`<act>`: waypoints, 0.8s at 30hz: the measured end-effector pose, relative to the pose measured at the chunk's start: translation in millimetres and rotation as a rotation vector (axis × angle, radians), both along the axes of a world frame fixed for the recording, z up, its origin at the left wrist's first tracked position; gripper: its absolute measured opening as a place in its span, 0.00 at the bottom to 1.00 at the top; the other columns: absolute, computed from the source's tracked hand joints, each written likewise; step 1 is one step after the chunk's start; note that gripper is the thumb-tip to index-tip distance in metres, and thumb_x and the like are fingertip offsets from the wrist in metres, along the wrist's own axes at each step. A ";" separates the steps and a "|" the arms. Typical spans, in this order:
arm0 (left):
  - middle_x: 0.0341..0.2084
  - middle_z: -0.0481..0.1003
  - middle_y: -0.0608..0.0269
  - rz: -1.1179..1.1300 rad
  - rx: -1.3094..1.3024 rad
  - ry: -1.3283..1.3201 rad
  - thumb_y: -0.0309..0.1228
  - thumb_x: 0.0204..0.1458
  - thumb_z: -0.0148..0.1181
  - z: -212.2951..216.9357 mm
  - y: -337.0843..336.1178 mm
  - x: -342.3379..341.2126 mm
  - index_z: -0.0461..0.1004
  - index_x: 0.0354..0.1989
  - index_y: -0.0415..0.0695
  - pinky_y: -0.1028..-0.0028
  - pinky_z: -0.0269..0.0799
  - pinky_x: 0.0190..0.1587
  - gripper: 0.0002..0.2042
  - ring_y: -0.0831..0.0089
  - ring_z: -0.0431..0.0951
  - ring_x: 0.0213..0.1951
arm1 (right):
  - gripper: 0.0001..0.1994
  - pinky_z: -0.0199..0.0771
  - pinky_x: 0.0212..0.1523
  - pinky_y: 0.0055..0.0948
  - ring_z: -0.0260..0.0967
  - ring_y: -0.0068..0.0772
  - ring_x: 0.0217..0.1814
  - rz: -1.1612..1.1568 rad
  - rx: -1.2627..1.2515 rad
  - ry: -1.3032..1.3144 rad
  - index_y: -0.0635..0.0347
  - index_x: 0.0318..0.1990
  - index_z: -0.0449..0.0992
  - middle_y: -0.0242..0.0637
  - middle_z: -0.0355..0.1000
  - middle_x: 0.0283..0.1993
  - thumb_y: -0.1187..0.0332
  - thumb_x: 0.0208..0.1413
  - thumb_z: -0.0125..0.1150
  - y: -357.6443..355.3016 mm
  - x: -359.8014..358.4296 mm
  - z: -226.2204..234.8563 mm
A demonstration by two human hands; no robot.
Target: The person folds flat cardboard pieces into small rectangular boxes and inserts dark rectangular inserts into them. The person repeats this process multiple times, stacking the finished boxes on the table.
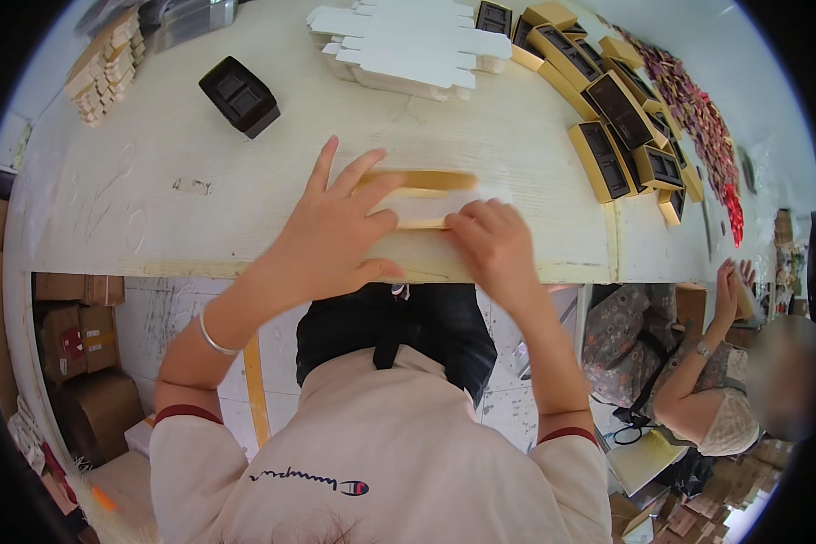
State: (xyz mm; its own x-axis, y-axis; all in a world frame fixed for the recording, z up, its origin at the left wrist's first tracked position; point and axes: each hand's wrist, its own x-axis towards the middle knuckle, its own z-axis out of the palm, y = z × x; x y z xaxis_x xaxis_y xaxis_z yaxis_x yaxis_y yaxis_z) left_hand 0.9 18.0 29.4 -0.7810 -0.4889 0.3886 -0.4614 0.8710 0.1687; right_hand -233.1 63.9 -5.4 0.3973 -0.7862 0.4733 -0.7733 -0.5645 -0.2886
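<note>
A small gold paper box (422,182) with a white inside lies open near the table's front edge, its right end blurred. My left hand (335,222) is at its left end with the fingers spread. Some of those fingertips overlap the box wall, but I cannot tell how firmly they touch. My right hand (497,238) has its fingers bent together and pinches the near right corner of the box. Farther back on the left stands a black plastic tray insert (240,96) with hollow compartments. Behind the box sits a stack of flat white box blanks (403,45).
Several gold boxes with black inserts (621,109) are heaped at the right. Beyond them spreads a pile of small red wrapped pieces (698,109). Bundled cardboard strips (109,65) stand at the far left. Another person (712,390) works at the right edge. Cartons (86,340) fill the space below.
</note>
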 end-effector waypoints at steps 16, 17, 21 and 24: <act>0.43 0.72 0.63 -0.181 0.261 0.044 0.34 0.37 0.71 -15.0 -12.7 3.9 0.73 0.35 0.46 0.65 0.70 0.46 0.16 0.62 0.71 0.45 | 0.13 0.66 0.46 0.37 0.66 0.42 0.44 0.242 0.229 -0.006 0.57 0.39 0.76 0.40 0.68 0.40 0.76 0.42 0.65 -0.2 -10.4 17.3; 0.42 0.72 0.64 -0.179 0.250 0.050 0.35 0.36 0.71 -15.0 -12.8 2.9 0.73 0.34 0.47 0.65 0.70 0.45 0.17 0.62 0.71 0.44 | 0.12 0.67 0.45 0.37 0.66 0.42 0.44 0.266 0.265 -0.038 0.58 0.37 0.75 0.39 0.67 0.39 0.75 0.42 0.67 -2.7 -11.8 16.5; 0.35 0.73 0.67 -0.108 0.432 -0.019 0.32 0.38 0.71 -15.1 -11.5 -4.8 0.73 0.33 0.48 0.67 0.69 0.42 0.15 0.63 0.70 0.40 | 0.10 0.68 0.39 0.36 0.64 0.42 0.39 0.222 0.307 -0.154 0.60 0.30 0.71 0.39 0.63 0.34 0.75 0.41 0.67 -6.0 0.4 10.4; 0.30 0.72 0.68 0.012 0.410 0.086 0.28 0.40 0.68 -24.0 1.9 -12.8 0.73 0.32 0.48 0.68 0.69 0.38 0.11 0.63 0.70 0.36 | 0.10 0.68 0.37 0.36 0.63 0.43 0.37 0.174 0.261 -0.146 0.61 0.27 0.68 0.40 0.62 0.32 0.77 0.40 0.66 -5.9 13.0 7.3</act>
